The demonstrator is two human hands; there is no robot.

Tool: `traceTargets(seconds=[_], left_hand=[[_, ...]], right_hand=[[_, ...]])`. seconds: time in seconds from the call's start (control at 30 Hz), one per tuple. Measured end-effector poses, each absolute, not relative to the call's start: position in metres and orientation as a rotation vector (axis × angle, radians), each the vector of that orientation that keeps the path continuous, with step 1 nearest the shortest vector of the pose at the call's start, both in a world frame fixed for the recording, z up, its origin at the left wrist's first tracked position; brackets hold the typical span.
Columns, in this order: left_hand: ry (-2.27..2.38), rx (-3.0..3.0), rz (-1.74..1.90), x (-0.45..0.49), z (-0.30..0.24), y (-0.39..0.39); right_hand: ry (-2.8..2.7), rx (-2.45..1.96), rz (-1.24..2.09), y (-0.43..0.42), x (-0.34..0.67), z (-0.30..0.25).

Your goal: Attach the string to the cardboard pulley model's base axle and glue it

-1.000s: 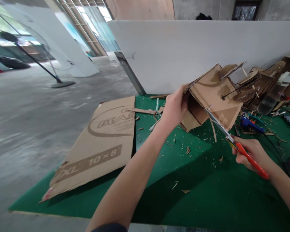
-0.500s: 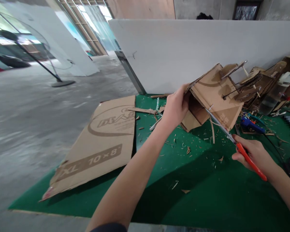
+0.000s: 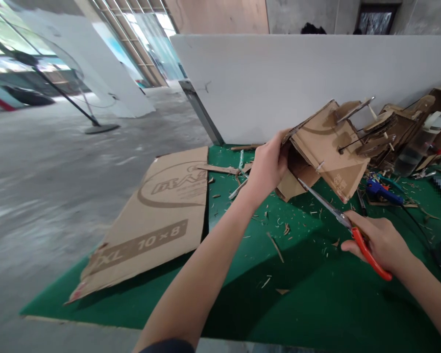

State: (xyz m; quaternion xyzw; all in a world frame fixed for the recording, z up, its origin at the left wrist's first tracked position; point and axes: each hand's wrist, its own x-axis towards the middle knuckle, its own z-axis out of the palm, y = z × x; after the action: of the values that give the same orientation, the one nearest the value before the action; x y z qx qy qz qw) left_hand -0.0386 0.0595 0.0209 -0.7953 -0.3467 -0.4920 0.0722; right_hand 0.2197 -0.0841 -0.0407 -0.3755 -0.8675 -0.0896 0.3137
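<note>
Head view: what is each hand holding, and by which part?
Left hand holds the brown folded cardboard model by its left edge. Right hand holds the orange-handled metal scissors by their handles.

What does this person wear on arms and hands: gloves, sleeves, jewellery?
No gloves on the left hand or right hand, and no watch, ring or band shows. Both forearms are uncovered; only a dark sleeve hem shows at the left arm's upper end.
</note>
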Motion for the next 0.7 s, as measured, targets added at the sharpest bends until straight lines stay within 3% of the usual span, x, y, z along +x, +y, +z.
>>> traceTargets(seconds=[0.3, 0.53, 0.7], left_hand=[[-1.084, -2.338, -1.513, -0.042, 0.02, 0.065], [-1.115, -2.311, -1.533, -0.043, 0.02, 0.067], [-1.11, -2.337, -1.549, -0.043, 0.02, 0.069]], right_hand=[[-2.262, -1.085, 0.285, -0.076, 0.237, -0.054], [-2.182, -1.008, 0.452, -0.077, 0.238, -0.055], [-2.13, -1.058, 0.392, -0.078, 0.237, -0.057]])
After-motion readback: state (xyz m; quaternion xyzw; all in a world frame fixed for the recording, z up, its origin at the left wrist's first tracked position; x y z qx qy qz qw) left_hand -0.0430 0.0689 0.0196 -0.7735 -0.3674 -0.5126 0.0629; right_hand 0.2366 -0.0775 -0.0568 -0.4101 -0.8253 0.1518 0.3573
